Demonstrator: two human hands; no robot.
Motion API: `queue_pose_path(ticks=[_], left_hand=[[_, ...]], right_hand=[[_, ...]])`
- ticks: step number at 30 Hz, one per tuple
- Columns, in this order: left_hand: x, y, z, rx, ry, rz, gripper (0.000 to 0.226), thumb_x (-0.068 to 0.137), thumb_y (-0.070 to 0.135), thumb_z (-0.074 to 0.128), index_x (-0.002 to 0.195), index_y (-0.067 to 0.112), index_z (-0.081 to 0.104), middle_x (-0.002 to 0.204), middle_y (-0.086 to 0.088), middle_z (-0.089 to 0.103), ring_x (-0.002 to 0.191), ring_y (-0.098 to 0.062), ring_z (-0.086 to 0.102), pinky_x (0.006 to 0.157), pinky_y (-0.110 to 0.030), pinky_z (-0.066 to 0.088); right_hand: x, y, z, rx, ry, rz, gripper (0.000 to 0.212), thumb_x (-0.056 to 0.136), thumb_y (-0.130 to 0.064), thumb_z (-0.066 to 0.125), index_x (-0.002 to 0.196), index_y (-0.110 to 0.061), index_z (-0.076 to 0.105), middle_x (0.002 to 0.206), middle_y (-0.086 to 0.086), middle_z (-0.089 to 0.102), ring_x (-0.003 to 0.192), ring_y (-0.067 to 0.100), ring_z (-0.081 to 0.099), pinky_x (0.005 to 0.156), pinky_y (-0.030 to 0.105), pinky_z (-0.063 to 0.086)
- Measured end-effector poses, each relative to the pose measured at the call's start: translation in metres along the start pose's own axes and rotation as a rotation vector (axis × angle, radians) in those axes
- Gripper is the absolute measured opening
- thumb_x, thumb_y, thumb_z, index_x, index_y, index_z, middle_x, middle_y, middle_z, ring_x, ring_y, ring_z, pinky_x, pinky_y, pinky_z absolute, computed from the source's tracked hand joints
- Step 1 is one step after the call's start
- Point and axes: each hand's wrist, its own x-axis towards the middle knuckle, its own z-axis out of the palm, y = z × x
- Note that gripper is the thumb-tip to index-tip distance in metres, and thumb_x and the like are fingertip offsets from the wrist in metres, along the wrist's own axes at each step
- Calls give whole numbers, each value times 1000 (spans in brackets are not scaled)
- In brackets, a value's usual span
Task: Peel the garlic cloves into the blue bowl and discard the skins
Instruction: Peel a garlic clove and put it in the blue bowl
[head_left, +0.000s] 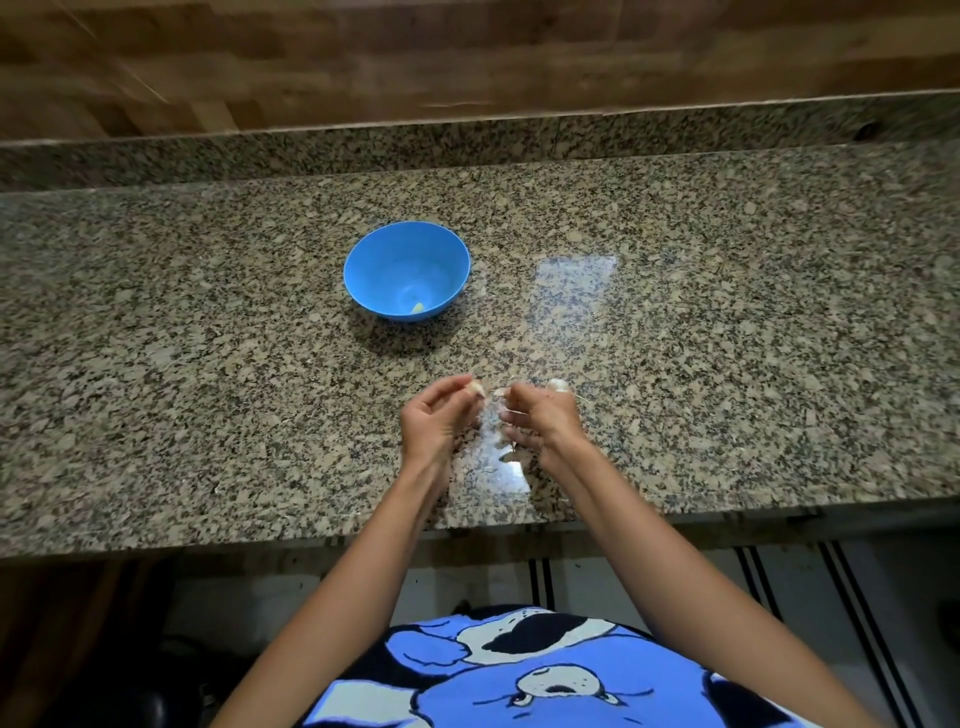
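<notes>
Left hand (435, 422) pinching small pale garlic clove (475, 388), right hand (541, 423) curled just beside it, grip blurred so can't tell, both over speckled granite table (727, 322), round blue plastic bowl (366, 260) beyond, one peeled yellowish clove (418, 308) inside.

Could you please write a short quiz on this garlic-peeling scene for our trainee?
1. Multiple choice: the blue bowl stands A) on the counter, beyond the hands; B) at the counter's near edge; C) in a hand.
2. True or false: the bowl is empty.
3. Fill in: the garlic clove being peeled is pinched in the ___ hand.
Key: 1 A. 2 False: one pale clove lies inside. 3 left: the left hand pinches it.
</notes>
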Motion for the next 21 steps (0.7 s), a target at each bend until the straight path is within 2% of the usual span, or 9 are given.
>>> queue_pose_path(ticks=[2,5,7,9,11,13,15,17,21], left_hand=[[4,5,-7,-118,40,-29,16,77,-8,65,89,2,68,83,-10,71,67,-16,68,63,-20,58],[9,11,-14,-80,-1,-62,17,77,-12,64,88,1,68,87,-11,72,71,-18,69,64,-22,58],[9,10,-14,-39,-40,-77,18,76,-13,64,87,1,67,87,-9,72,73,-19,69,65,-23,59],[8,7,-12,2,-73,-79,19,75,-13,64,87,1,68,85,-8,72,74,-19,68,68,-24,59],[8,5,-12,87,-100,-60,20,75,-12,65,88,2,69,86,-9,72,77,-19,68,71,-25,58],[8,4,-12,226,-124,-19,20,76,-10,67,92,1,69,89,-12,72,80,-21,69,70,-24,57],[7,5,-12,328,-156,25,19,76,-9,68,93,-2,70,89,-13,72,80,-22,70,69,-22,55],[7,9,-11,383,-201,64,17,76,-10,67,90,-3,70,83,-10,73,75,-19,70,66,-20,55],[7,19,-11,499,-291,128,18,77,-3,70,95,-2,71,84,-7,73,71,-14,69,61,-17,53]], right_hand=[[2,1,-6,5,30,8,10,85,-11,62,83,-2,59,74,6,63,52,13,60,49,23,49],[5,5,-14,-155,-46,-43,13,90,-10,54,80,-2,56,77,8,60,52,15,58,43,20,45],[6,8,-12,-254,-68,-88,18,92,-17,55,81,-3,58,75,7,60,53,16,57,43,20,43],[7,9,-8,-325,-73,-126,19,89,-22,60,84,-4,64,78,7,64,58,18,59,47,23,44],[9,9,-7,-391,-87,-156,13,84,-16,66,92,-6,67,87,9,67,68,21,62,55,32,51],[10,8,-9,-487,-165,-192,19,84,-8,65,104,-10,67,97,13,66,77,20,64,64,35,55],[9,6,-10,-501,-332,-192,23,90,-11,58,112,-8,64,100,20,66,74,20,63,56,28,55],[7,3,-12,-475,-432,-156,22,92,-16,54,109,-6,65,98,20,67,66,19,63,47,24,52],[11,-5,-14,-594,-425,-269,15,89,-18,58,90,-9,70,70,6,69,47,7,54,44,20,41]])
